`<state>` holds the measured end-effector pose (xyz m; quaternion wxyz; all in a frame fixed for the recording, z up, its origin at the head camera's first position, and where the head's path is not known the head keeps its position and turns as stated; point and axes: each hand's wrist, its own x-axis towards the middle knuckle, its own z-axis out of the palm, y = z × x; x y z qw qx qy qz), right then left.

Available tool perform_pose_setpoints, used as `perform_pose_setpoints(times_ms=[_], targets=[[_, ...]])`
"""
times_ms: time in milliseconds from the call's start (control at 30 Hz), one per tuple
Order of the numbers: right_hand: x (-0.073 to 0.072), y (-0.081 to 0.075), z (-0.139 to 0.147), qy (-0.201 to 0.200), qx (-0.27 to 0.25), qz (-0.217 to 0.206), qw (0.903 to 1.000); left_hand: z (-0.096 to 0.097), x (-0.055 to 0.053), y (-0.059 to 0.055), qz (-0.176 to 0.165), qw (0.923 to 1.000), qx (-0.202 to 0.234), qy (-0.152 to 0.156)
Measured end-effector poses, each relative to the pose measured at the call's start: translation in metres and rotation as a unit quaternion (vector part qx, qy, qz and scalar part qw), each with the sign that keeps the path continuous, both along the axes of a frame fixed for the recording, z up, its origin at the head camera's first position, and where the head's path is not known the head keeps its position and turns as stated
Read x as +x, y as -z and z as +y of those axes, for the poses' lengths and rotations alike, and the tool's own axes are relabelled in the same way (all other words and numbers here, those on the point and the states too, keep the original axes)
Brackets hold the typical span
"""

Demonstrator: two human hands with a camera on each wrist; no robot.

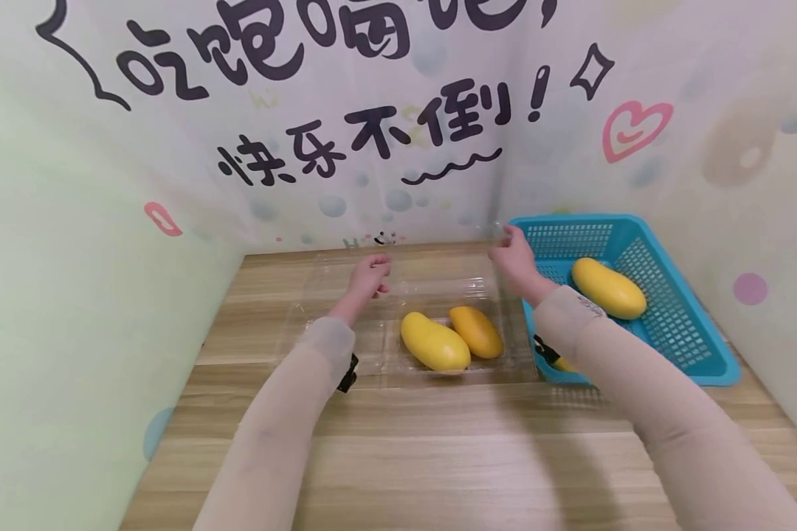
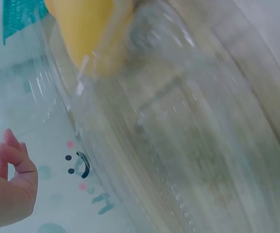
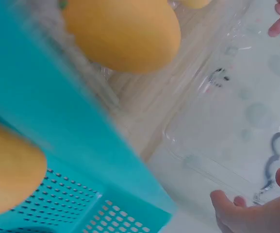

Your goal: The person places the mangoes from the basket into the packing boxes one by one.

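Observation:
Two yellow mangoes lie in a clear plastic box on the wooden table, its see-through lid standing raised at the back. At the lid's far right corner, my right hand pinches the edge between thumb and fingers, as the right wrist view shows. My left hand is at the lid's left side, thumb and index finger brought together at its edge. That transparent edge hardly shows between the left fingers in the left wrist view.
A blue perforated basket stands to the right, close to the box. A mango lies in it, and another yellow piece shows under my right sleeve. More clear plastic lies left of the mangoes. A printed wall covering rises behind.

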<state>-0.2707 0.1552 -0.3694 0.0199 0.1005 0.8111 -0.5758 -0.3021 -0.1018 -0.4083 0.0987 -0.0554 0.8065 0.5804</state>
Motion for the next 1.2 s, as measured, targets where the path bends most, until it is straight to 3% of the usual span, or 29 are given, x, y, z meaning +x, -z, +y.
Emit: perform_pose_setpoints(times_ms=[167, 267, 400, 500, 633, 767, 933, 1067, 1200], targets=[[0.024, -0.005, 0.011, -0.069, 0.009, -0.028, 0.9972, -0.011, 0.007, -0.007, -0.029, 0.9971, -0.027, 0.065], [0.04, -0.006, 0.016, -0.122, 0.001, -0.05, 0.9913, -0.017, 0.014, -0.013, -0.063, 0.9936, -0.01, 0.093], [0.061, -0.002, 0.026, -0.181, -0.033, -0.067, 0.9806, -0.02, 0.026, -0.015, -0.107, 0.9887, 0.032, 0.099], [0.076, 0.004, 0.033, -0.214, -0.052, -0.088, 0.9715, -0.021, 0.037, -0.013, -0.112, 0.9873, 0.038, 0.106], [0.099, 0.014, 0.035, -0.23, -0.078, -0.122, 0.9623, -0.023, 0.053, -0.005, -0.081, 0.9884, -0.002, 0.128], [0.12, 0.026, 0.033, -0.216, -0.09, -0.117, 0.9651, -0.026, 0.072, 0.005, -0.051, 0.9851, -0.055, 0.155], [0.14, 0.042, 0.029, -0.21, -0.045, -0.097, 0.9718, -0.027, 0.091, 0.018, -0.013, 0.98, -0.095, 0.174], [0.148, 0.057, 0.025, -0.221, 0.002, -0.114, 0.9686, -0.024, 0.103, 0.027, 0.028, 0.9744, -0.135, 0.178], [0.15, 0.073, 0.022, -0.216, 0.054, -0.135, 0.9655, -0.022, 0.115, 0.033, 0.076, 0.9602, -0.196, 0.184]])
